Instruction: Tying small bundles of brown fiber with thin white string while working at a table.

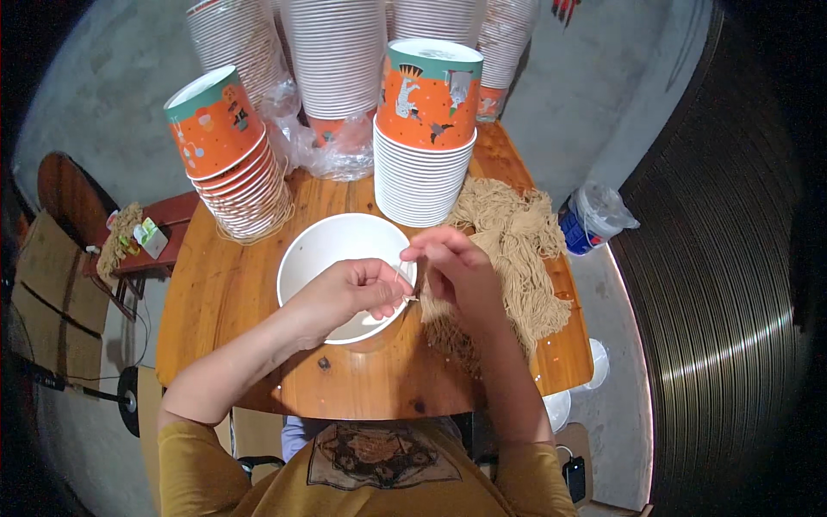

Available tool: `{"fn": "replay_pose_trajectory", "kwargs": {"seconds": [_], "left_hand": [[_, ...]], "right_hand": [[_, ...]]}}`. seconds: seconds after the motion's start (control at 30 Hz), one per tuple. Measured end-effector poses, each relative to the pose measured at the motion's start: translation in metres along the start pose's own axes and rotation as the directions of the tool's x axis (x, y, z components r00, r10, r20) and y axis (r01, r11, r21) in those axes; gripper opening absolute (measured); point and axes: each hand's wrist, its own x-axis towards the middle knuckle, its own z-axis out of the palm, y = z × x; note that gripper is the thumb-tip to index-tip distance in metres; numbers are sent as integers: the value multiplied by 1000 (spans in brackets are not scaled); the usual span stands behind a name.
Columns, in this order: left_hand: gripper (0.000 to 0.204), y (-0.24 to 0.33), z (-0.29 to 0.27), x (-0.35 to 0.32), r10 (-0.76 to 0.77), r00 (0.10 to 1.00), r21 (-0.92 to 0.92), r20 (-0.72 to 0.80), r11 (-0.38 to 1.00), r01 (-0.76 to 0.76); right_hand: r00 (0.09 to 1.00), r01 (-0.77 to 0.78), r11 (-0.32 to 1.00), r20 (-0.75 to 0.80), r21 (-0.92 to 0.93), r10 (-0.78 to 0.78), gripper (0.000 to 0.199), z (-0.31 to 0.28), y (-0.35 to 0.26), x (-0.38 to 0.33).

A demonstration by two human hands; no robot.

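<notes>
Here, over the near right of the bowl (317,257), a fine strand (400,269) is held up between two bare hands. By the left hand (366,286) it is pinched, fingers curled in; by the right hand (455,269) its upper part looks to be nipped between thumb and forefinger, though the exact grip is partly hidden. A pale wisp is seen just below the left fingertips. The step in hand can be judged as fine fingertip work on the strand; for the next move, a steady pinch and a little slack would be called for.

Just right of the bowl, a loose heap of tan yarn (517,258) is spread, partly covered by the right hand and forearm. Beyond the bowl, a right stack (424,172) of upturned orange tubs is stood; to the far left, a left stack (226,159) is seen, thin loops hung about its lower rims. At the far edge of the bench (250,302), taller stacks (336,60) are ranged, crumpled plastic (345,151) bunched at their feet. Off to the right, a blue bucket (579,226) is set.
</notes>
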Motion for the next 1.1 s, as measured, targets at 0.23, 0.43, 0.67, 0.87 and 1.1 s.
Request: {"fn": "replay_pose_trajectory", "kwargs": {"seconds": [0.23,0.43,0.67,0.87,1.1], "left_hand": [[18,-3,2,3,-13,999,-42,-51,999,11],[17,-5,4,6,-4,999,-38,-45,999,2],[14,-4,4,7,-14,999,-31,-33,999,13],[15,5,8,3,-141,990,-235,-2,962,136],[15,7,12,1,-178,980,-213,-88,965,156]], "right_hand": [[932,300,678,55,-671,-358,15,1,16,-38],[923,177,585,-74,-792,-378,15,12,23,-47],[949,-19,869,-284,-494,-141,13,16,30,-51],[953,128,930,-215,-345,-211,6,36,31,-59],[942,127,772,-167,-623,-290,10,27,30,-61]]}}
